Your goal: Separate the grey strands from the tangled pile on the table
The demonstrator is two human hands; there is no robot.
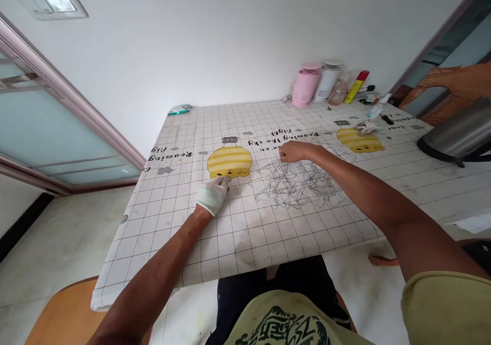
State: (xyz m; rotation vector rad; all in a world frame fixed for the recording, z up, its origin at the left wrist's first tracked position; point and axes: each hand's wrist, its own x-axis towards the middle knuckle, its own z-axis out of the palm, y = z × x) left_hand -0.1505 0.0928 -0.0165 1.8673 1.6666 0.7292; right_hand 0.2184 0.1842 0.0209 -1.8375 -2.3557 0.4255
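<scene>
- On the grid-checked tablecloth lies a loose tangle of thin grey wire; I judge it light, springy, apt to snag, best taken by an outer strand.
- The bare right hand is curled in at its far edge; I can't tell whether it pinches a strand.
- The gloved left hand rests left of it, grip unclear to me.
- The right forearm hides some strands; their ends blur together.
</scene>
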